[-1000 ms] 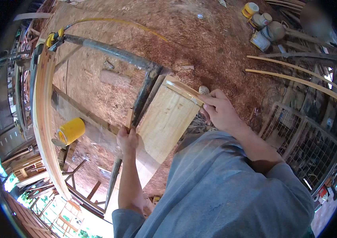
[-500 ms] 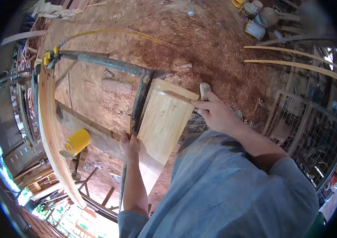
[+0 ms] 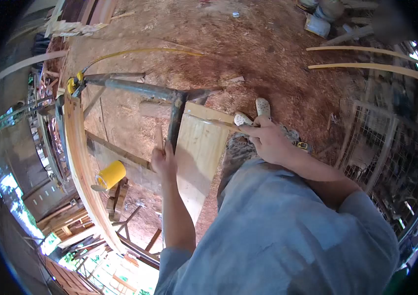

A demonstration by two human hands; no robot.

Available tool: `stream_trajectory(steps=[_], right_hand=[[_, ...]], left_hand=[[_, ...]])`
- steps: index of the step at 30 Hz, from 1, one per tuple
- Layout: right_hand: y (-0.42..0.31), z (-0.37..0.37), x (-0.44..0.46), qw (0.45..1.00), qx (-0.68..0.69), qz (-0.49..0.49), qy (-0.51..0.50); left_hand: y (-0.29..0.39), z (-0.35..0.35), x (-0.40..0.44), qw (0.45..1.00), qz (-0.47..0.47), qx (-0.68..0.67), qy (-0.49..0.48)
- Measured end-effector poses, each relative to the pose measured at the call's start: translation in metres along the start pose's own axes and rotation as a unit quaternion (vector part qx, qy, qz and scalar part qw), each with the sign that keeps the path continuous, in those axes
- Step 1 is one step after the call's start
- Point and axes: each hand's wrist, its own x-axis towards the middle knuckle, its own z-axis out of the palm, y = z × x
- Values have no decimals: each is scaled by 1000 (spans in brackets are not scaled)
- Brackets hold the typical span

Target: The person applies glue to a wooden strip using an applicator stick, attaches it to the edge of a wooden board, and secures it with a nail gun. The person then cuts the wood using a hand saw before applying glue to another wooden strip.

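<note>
A pale wooden board (image 3: 201, 140) lies lengthwise in front of me, close against a dark metal frame (image 3: 176, 115). My right hand (image 3: 270, 140) is closed at the board's far right corner, its fingers pinching the end of what looks like a thin wooden strip (image 3: 226, 125) that lies across the board. On the left side, my left hand (image 3: 164, 161) is closed around a short wooden stick (image 3: 159, 135) that points up and away from me, beside the metal frame. The left palm and the hidden parts of both grips cannot be seen.
Left of the frame stand long pale planks (image 3: 83, 167) and a yellow can (image 3: 111, 174). A yellow tool (image 3: 75, 83) sits at the frame's far left corner. Shavings cover the floor (image 3: 268, 64); a wire mesh panel (image 3: 366, 137) is at right.
The view has shifted, so the planks and can appear further right. Both hands keep their holds; the strip across the board and the stick in my left hand show more clearly.
</note>
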Motion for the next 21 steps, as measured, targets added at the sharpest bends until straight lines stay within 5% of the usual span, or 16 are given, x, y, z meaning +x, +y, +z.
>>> stream_trajectory(steps=[5, 8, 11, 13, 17, 19, 21], right_hand=[[14, -3, -10, 999, 21, -25, -3], [20, -7, -16, 999, 43, 19, -17], [8, -25, -16, 996, 68, 50, -41], [4, -36, -16, 998, 39, 37, -37], [20, -34, -22, 996, 27, 16, -88], [31, -31, -22, 992, 74, 28, -95], [41, -31, -18, 999, 19, -2, -46]], left_hand=[[23, 48, 58, 978, -21, -141, -154], [99, 18, 53, 989, 35, -36, -141], [86, 30, 75, 996, -87, -12, 2], [72, 27, 83, 989, -94, -106, 39], [74, 2, 76, 994, -63, -52, 69], [58, -10, 74, 963, -101, -242, 63], [41, -24, 71, 944, -190, -270, 7]])
